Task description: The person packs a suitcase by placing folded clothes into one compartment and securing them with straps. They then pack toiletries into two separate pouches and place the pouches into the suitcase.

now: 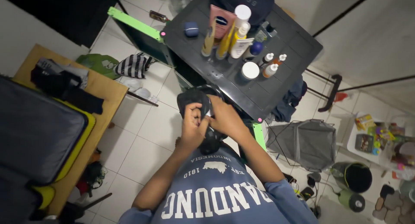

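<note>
Luggage first, at the far left: a dark suitcase (36, 129) with a yellow edge lies flat on a wooden table (110, 88), dark clothes (65, 85) bunched at its far end, all well apart from my hands. On the white tile floor between that table and the black one sits a striped cloth (135, 65), dropped out of the way. My left hand (193, 125) comes next, held up in front of my chest, fingers curled shut around the lower part of a dark pouch (194, 104) so it cannot sag while I work on it. The pouch is off the table, in the air just before its near edge, close to my body where I can look straight down on it. My right hand (225, 118) presses against the left, its fingers pinched together on something small and pale at the pouch's side; what that is I cannot tell. Beyond my hands the black table (294, 47) carries a cluster of bottles and tubes (231, 38) standing upright near its far side, a white round jar (250, 70) nearer me, and a small blue case (191, 28) to their left. Farther right, a grey folded chair (302, 142) rests on the floor.
</note>
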